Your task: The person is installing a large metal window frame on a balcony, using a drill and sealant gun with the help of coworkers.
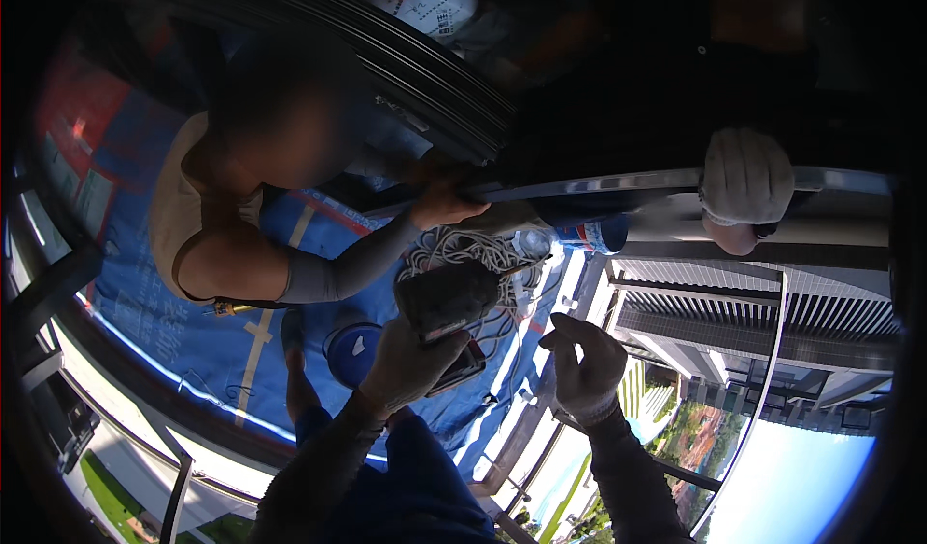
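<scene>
My left hand (406, 362), in a grey glove, is wrapped round the grip of a dark cordless drill (446, 298). The drill lies across the middle of the view, and its thin bit (522, 267) points up and to the right. To the right of the drill is my gloved right hand (589, 368), raised and apart from it. Its thumb and forefinger are pinched together; whatever lies between the tips is too small to make out. Behind the drill, a heap of pale rope (463, 250) lies on the blue floor covering (208, 351).
At left a co-worker in grey sleeves (338, 272) leans in, one hand (449, 204) by a dark frame (435, 100). Another person's gloved hand (746, 177) grips the metal rail (637, 183). A blue bucket (352, 356) stands near my legs. Railings (763, 390) border the drop at right.
</scene>
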Tool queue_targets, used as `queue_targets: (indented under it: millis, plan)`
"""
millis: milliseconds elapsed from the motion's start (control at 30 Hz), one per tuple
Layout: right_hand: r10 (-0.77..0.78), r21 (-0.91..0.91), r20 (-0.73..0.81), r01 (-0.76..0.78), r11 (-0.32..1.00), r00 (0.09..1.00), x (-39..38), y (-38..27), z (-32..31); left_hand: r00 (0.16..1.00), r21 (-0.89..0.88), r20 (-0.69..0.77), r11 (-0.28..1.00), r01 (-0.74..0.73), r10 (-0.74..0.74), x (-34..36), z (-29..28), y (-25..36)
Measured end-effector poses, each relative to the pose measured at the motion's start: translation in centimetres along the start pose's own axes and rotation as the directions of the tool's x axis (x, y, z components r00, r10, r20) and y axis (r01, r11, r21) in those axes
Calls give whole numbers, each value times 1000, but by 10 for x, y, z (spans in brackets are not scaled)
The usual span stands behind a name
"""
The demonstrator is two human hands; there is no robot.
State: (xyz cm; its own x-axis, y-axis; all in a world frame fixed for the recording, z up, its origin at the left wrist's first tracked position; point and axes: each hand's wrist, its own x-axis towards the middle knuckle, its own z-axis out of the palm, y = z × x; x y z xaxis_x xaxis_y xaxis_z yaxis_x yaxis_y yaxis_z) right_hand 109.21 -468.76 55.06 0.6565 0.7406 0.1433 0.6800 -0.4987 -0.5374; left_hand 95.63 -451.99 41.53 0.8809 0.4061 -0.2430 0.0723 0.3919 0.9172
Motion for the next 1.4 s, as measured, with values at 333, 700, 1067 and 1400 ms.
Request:
queue_targets:
  millis: [333, 700, 1067, 1400]
  plan:
    - [95, 31, -86, -93, 995, 992, 39, -29, 28, 968, 94, -55, 967, -237, 243, 120, 16, -15]
    - [82, 905, -214, 167, 391, 973, 156, -27, 5, 886, 297, -20, 849, -437, 463, 154, 10, -10]
    - [119, 994, 71, -61, -86, 990, 185, 17, 85, 803, 683, 202, 507, -525, 560, 168, 3, -61]
    - [24, 997, 9, -10, 75, 1000, 182, 29, 95, 812, 467, 10, 715, -520, 584, 161, 7, -15]
